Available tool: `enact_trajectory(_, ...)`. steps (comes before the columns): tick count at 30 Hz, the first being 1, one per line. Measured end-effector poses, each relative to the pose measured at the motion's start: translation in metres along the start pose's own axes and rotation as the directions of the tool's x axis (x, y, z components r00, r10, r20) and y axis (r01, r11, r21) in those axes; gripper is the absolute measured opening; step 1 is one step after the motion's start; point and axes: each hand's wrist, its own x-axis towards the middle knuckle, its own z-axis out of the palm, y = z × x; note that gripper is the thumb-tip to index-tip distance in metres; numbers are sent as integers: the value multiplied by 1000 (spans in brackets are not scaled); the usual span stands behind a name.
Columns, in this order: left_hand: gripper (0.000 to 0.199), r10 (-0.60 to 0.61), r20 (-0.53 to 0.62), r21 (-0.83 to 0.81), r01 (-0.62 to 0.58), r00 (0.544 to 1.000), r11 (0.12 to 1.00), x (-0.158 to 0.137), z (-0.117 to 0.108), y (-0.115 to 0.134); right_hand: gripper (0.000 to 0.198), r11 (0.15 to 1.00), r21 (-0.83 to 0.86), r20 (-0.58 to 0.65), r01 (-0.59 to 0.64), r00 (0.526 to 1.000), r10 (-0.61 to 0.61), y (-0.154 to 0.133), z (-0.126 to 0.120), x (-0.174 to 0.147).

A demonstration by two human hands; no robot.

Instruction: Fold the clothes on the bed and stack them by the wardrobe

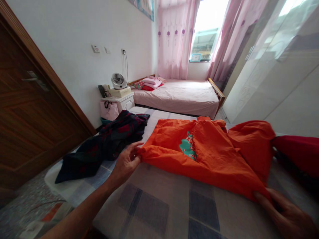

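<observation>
An orange jacket [219,149] with a green and white print lies partly folded across the bed in front of me. My left hand [128,159] pinches its near left corner between thumb and fingers. At the near right corner, my right hand [284,209] is closed on the cloth, its fingertips partly hidden by the fabric. The edge between both hands looks stretched out, and one orange sleeve [254,139] lies bunched at the right. Left of the jacket is a dark plaid garment [109,142], close to my left hand but apart from it.
Under the clothes is a bed with a checked sheet [154,202]. A dark red garment [299,152] lies at the right. Beyond stand a second bed [179,96] and a nightstand [127,102] with a fan [118,80]. A wooden door [32,93] is at left, a white wardrobe [279,83] at right.
</observation>
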Motion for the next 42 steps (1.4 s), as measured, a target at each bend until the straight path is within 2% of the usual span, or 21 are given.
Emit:
enact_trajectory(2, 38, 0, 123, 168, -21, 992, 986, -2, 0, -6, 57, 999, 35, 48, -36, 998, 35, -15, -5, 0)
enact_trajectory(4, 25, 34, 208, 278, -92, 977, 956, -4, 0, -9, 57, 998, 57, 59, -40, 998, 37, -29, -11, 2)
enact_trajectory(6, 29, 55, 200, 310, -116, 978, 944, -3, -4, -7, 54, 998, 66, -1, -19, 1000, 20, -36, -17, 3)
enact_trajectory(9, 45, -53, 143, 364, -2, 988, 932, 4, -12, -3, 51, 998, 59, -125, 5, 992, 3, -38, -24, 2)
enact_trajectory(10, 48, -102, 156, 409, 30, 982, 912, 7, -14, -2, 50, 998, 58, -123, 0, 992, 7, -37, -24, 1)
enact_trajectory(12, 51, -167, 213, 518, 34, 962, 854, 17, -17, -4, 47, 998, 60, -47, -17, 999, 20, -37, -22, -2)
enact_trajectory(14, 52, -163, 234, 585, -5, 958, 811, 32, -17, -6, 45, 997, 70, 35, -20, 999, 18, -38, -18, -6)
enact_trajectory(16, 54, -91, 168, 599, -29, 982, 800, 54, -15, -7, 46, 995, 98, 60, -19, 998, 13, -40, -16, -7)
enact_trajectory(18, 56, -40, 101, 623, -32, 994, 781, 82, -9, -7, 49, 990, 137, 34, -33, 999, 29, -41, -18, -3)
enact_trajectory(22, 59, -68, 107, 671, -22, 992, 741, 139, 11, -10, 54, 982, 168, -102, -80, 990, 98, -30, -30, 27)
enact_trajectory(25, 65, -84, 103, 672, -8, 991, 741, 166, 31, -15, 64, 965, 221, -87, -141, 983, 163, -18, -33, 62)
enact_trajectory(28, 60, -76, 125, 654, -25, 989, 756, 174, 45, -19, 66, 940, 289, -54, -184, 977, 208, -11, -23, 89)
enact_trajectory(31, 42, -52, 152, 639, -58, 987, 767, 175, 47, -21, 66, 955, 226, -133, -191, 965, 225, -10, -3, 100)
enact_trajectory(34, 52, -38, 93, 671, -35, 995, 741, 177, 40, -20, 68, 982, 72, -237, -177, 953, 189, -7, 17, 100)
enact_trajectory(37, 66, -40, 100, 690, -40, 994, 723, 181, 36, -20, 66, 989, 30, -237, -145, 960, 148, -1, 26, 99)
enact_trajectory(40, 65, -29, 154, 678, -84, 988, 730, 182, 43, -21, 66, 990, 36, -232, -134, 963, 139, 2, 26, 98)
enact_trajectory(42, 57, -29, 176, 664, -97, 984, 742, 180, 50, -22, 65, 990, 37, -225, -135, 964, 140, 2, 25, 98)
